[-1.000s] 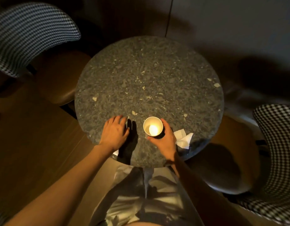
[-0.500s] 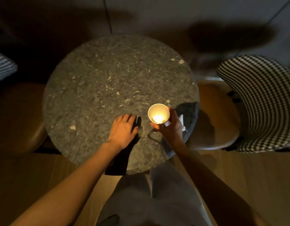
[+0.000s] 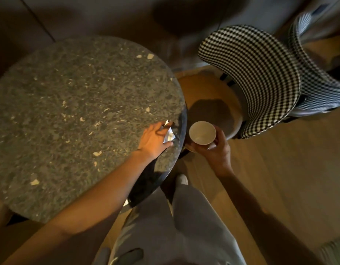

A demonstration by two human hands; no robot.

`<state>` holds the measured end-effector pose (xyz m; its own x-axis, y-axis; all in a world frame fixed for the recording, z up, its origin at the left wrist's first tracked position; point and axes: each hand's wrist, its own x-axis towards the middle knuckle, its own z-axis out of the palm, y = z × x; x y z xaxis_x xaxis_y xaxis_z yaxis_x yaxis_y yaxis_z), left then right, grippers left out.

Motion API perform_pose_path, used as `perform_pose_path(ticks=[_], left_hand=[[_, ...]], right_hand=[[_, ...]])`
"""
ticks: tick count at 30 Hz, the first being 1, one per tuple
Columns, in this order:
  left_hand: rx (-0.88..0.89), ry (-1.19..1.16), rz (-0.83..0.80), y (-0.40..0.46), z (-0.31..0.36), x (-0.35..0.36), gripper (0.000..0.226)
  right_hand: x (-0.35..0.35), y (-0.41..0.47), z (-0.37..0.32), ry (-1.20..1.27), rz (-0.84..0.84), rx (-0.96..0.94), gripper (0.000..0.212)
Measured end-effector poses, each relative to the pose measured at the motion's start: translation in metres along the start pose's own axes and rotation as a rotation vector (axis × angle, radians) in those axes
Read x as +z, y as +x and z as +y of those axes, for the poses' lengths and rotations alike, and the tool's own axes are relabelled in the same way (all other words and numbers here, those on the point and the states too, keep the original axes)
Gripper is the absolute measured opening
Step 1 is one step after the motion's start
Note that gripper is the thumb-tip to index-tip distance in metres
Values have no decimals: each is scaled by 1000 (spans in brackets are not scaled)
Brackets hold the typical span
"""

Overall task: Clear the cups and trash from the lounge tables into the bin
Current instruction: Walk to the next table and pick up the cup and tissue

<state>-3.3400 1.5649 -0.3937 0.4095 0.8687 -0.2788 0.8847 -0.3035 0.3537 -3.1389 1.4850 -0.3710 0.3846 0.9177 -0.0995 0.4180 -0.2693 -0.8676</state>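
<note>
A white paper cup [image 3: 202, 132] sits upright in my right hand [image 3: 215, 150], held off the round dark stone table [image 3: 73, 104], just past its right edge. My left hand [image 3: 155, 140] rests at that edge with its fingers curled around a crumpled white napkin [image 3: 169, 133], which still touches the tabletop. Part of the napkin is hidden under my fingers. The cup looks empty inside.
A houndstooth chair [image 3: 261, 73] with a tan seat [image 3: 209, 96] stands right of the table, close to the cup. A second checked chair back [image 3: 318, 77] is behind it. Wooden floor [image 3: 280, 169] lies to the right; my legs are below.
My right hand has lifted the cup off the table and carried it right, past the edge. My left hand slid right across the table onto the napkin. The view has swung right.
</note>
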Motion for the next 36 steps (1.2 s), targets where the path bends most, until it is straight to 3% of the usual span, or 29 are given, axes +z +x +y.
perform_pose_path(ticks=[4, 11, 19, 23, 27, 30, 36], left_hand=[[-53, 84, -60, 12, 11, 9, 66], [-128, 76, 111, 11, 17, 20, 49], [-246, -126, 192, -12, -7, 19, 54], [-141, -398, 269, -29, -9, 7, 52], [22, -461, 360, -47, 2, -15, 63], [137, -613, 341, -62, 24, -31, 64], [449, -637, 376, -85, 89, -39, 49]], right_hand=[[-12, 10, 16, -45, -5, -4, 75], [-27, 15, 31, -45, -7, -10, 71], [-26, -10, 22, -24, 56, -3, 69], [-18, -43, 13, -14, 137, 10, 67], [-13, -75, 4, 21, 207, 58, 68], [-17, -95, -3, 67, 264, 97, 65], [-55, -124, -12, 125, 404, 129, 67]])
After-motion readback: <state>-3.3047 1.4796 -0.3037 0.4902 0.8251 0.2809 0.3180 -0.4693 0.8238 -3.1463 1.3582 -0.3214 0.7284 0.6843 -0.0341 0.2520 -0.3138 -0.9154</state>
